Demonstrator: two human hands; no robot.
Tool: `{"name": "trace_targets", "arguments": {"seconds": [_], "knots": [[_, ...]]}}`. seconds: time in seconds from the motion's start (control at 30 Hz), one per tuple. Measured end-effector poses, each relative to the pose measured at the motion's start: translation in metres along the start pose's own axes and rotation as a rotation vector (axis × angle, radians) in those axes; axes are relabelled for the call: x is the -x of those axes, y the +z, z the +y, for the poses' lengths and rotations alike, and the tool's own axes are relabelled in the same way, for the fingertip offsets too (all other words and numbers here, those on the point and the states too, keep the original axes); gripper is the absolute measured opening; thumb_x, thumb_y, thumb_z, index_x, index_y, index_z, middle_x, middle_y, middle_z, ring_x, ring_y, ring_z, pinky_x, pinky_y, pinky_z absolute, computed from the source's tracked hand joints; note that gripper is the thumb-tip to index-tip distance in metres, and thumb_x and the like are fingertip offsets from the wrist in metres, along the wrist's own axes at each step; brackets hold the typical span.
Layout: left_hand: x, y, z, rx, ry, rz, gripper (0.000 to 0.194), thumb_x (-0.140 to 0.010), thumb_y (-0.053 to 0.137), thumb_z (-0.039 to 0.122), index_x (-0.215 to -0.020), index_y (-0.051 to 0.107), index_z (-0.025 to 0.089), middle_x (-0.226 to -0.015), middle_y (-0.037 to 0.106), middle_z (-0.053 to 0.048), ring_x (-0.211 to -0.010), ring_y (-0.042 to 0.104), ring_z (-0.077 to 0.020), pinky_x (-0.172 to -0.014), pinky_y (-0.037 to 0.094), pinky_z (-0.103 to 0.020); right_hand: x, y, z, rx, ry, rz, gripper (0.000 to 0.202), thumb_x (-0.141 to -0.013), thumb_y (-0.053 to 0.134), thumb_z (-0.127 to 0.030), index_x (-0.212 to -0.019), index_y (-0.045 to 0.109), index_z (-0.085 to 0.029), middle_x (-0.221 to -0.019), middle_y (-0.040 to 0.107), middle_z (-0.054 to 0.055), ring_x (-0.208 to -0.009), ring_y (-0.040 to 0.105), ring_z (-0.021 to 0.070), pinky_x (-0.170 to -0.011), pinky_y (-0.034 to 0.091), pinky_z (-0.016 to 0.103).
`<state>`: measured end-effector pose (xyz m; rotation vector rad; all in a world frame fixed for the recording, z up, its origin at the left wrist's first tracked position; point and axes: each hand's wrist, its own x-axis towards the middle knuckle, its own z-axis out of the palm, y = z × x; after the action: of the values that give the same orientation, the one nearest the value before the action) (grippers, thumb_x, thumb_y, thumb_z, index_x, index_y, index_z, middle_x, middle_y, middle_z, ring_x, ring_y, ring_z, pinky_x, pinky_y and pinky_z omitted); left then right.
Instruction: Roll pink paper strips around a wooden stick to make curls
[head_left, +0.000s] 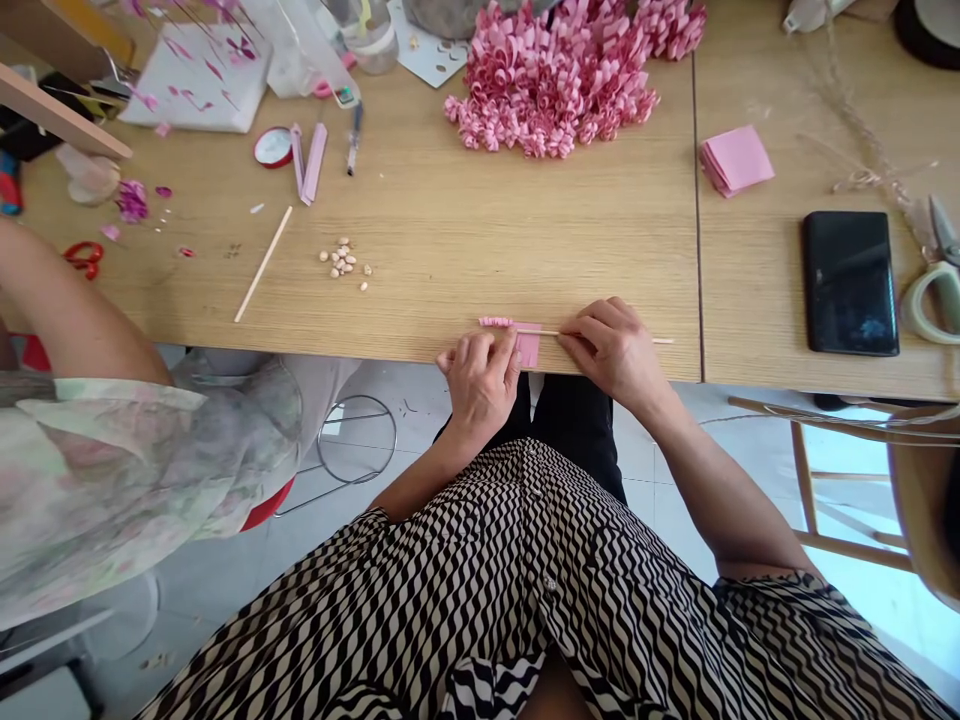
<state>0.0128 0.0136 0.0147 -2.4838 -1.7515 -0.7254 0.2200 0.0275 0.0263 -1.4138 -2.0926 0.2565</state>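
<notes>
At the table's front edge lies a small pink paper piece (529, 347), with a thin wooden stick (547, 333) across its upper part. My right hand (611, 350) pinches the stick to the right of the paper, and the stick's end sticks out beyond the hand. My left hand (484, 375) has its fingers closed at the paper's left edge, touching the paper and the stick's left end. Just above the left fingertips is a narrow curled pink strip (496, 322).
Pink curled paper bunches (555, 80) lie at the back. Pink sheets (736, 160), a black device (850, 283) and scissors (934, 290) are on the right. Small pale beads (343, 260) and another stick (263, 265) lie left. A person's arm (75, 310) reaches in at far left.
</notes>
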Motion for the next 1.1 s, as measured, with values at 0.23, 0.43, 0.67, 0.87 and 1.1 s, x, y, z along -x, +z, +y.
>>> {"name": "trace_targets", "arguments": {"seconds": [0.23, 0.43, 0.67, 0.87, 1.1], "knots": [[-0.023, -0.010, -0.019, 0.142, -0.054, 0.085, 0.028, -0.096, 0.051, 0.039, -0.111, 0.071, 0.026, -0.104, 0.061, -0.008, -0.102, 0.055, -0.0217, -0.094, 0.034, -0.039, -0.003, 0.001, 0.001, 0.001, 0.015, -0.005, 0.022, -0.093, 0.049, -0.030, -0.088, 0.068, -0.021, -0.089, 0.064, 0.008, -0.086, 0.054, 0.0221, -0.077, 0.044, 0.039], [-0.047, -0.011, -0.026, 0.206, 0.083, -0.144, 0.020, -0.090, 0.061, 0.034, -0.107, 0.070, 0.027, -0.109, 0.062, -0.006, -0.110, 0.055, -0.0225, -0.096, 0.036, -0.040, -0.003, 0.002, 0.001, 0.023, 0.006, 0.008, 0.022, -0.093, 0.049, -0.029, -0.087, 0.068, -0.020, -0.088, 0.064, 0.008, -0.085, 0.054, 0.0218, -0.078, 0.044, 0.038], [-0.050, -0.007, -0.028, 0.246, 0.097, -0.200, 0.019, -0.093, 0.057, 0.038, -0.093, 0.070, 0.025, -0.099, 0.065, -0.005, -0.101, 0.057, -0.0209, -0.091, 0.037, -0.038, -0.007, -0.002, -0.001, 0.081, -0.015, -0.047, 0.021, -0.093, 0.048, -0.028, -0.086, 0.066, -0.020, -0.089, 0.063, 0.008, -0.084, 0.053, 0.0220, -0.073, 0.042, 0.037], [-0.049, -0.005, -0.028, 0.220, 0.123, -0.178, 0.020, -0.095, 0.054, 0.037, -0.092, 0.069, 0.025, -0.098, 0.066, -0.004, -0.101, 0.056, -0.0207, -0.090, 0.033, -0.038, -0.015, -0.003, -0.007, 0.209, -0.024, -0.136, 0.018, -0.092, 0.046, -0.020, -0.084, 0.062, -0.017, -0.085, 0.061, 0.011, -0.079, 0.049, 0.0223, -0.069, 0.040, 0.036], [-0.049, -0.004, -0.027, 0.195, 0.117, -0.183, 0.027, -0.096, 0.048, 0.043, -0.093, 0.069, 0.024, -0.099, 0.067, -0.004, -0.103, 0.057, -0.0212, -0.092, 0.031, -0.038, -0.013, 0.003, -0.004, 0.171, -0.042, -0.101, 0.017, -0.091, 0.045, -0.013, -0.089, 0.061, -0.018, -0.088, 0.060, 0.010, -0.080, 0.048, 0.0212, -0.069, 0.040, 0.033]]}}
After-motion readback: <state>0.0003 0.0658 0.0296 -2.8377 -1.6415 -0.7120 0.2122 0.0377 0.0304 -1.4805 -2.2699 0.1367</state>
